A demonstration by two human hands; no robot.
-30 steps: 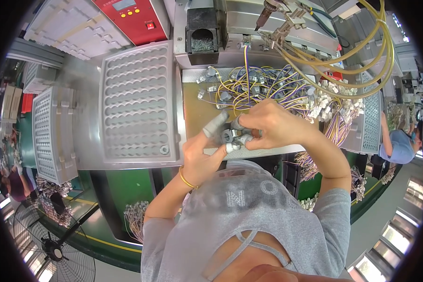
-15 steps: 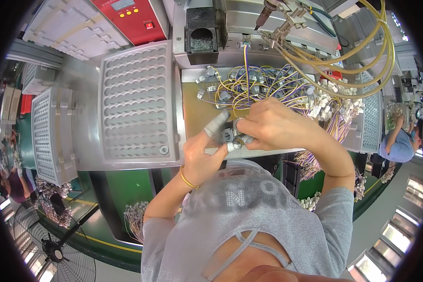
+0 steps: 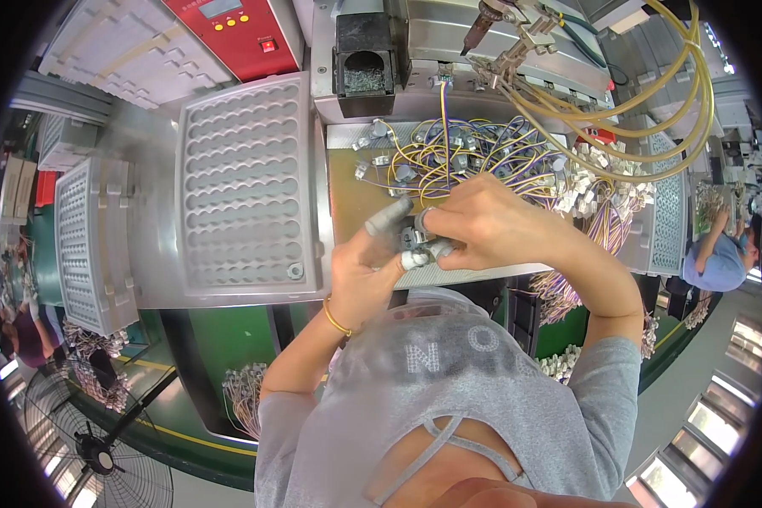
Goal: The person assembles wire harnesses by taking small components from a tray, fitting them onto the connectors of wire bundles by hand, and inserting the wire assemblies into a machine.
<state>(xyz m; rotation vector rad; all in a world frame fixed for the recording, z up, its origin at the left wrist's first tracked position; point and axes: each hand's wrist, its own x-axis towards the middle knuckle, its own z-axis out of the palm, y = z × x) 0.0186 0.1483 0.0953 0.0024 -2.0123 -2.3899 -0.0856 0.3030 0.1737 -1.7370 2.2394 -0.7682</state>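
Observation:
My left hand and my right hand meet over the near edge of the work mat. Grey-white coverings wrap several fingertips. Between them the fingers pinch a small round grey-and-black part, gripped from both sides and largely hidden. The left index finger points up and away from it, while the thumb presses at its near side. Just beyond the hands lies a tangled heap of yellow and purple wires with small metal-cased parts among them.
Left of the mat is a grey moulded tray with one small part in its near right corner. White connectors pile up at the right. Behind stand a black box, a soldering iron with looping yellow tubes, and a red device.
The part has shifted slightly between my fingers, and the left thumb now covers more of its near side. My hands stay in almost the same place.

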